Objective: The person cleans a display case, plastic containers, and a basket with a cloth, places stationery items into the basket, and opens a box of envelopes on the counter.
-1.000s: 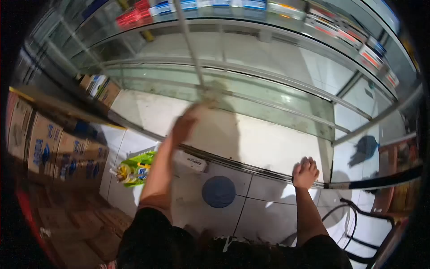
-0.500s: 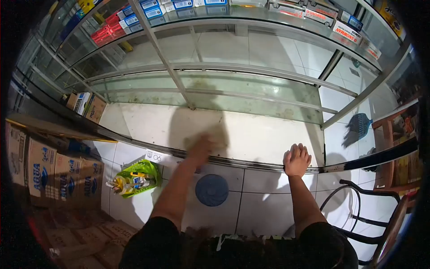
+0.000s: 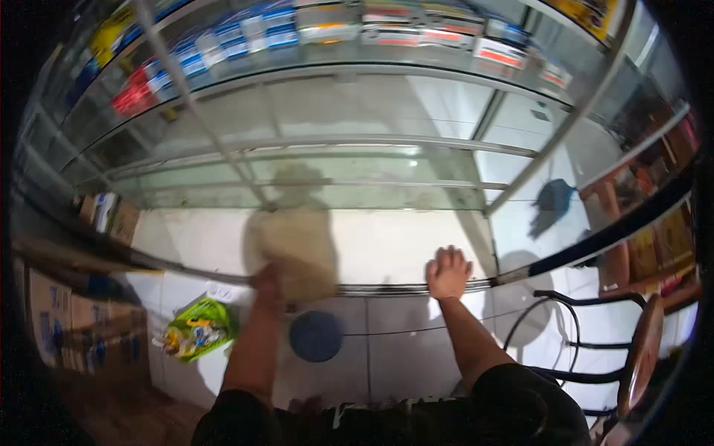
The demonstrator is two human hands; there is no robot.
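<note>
My left hand (image 3: 269, 282) is blurred, over the front edge of the cabinet's white bottom board (image 3: 372, 241); its fingers and anything under them cannot be made out. Flat on the board's front edge near its right end lies my right hand (image 3: 449, 273), fingers spread, nothing in it. Behind the board runs a greenish glass strip (image 3: 394, 195) with stains. My shadow falls across board and glass.
Boxes (image 3: 390, 33) stand on the glass shelf above. A green basket (image 3: 199, 331) and blue round lid-like object (image 3: 316, 336) are on the floor. Cartons (image 3: 97, 334) stack at left; a chair (image 3: 641, 357) and blue broom head (image 3: 552, 204) are at right.
The camera view has shifted, so the shelves and floor items sit differently in it. My left hand has moved from farther in on the board to its front edge. My right hand still rests there.
</note>
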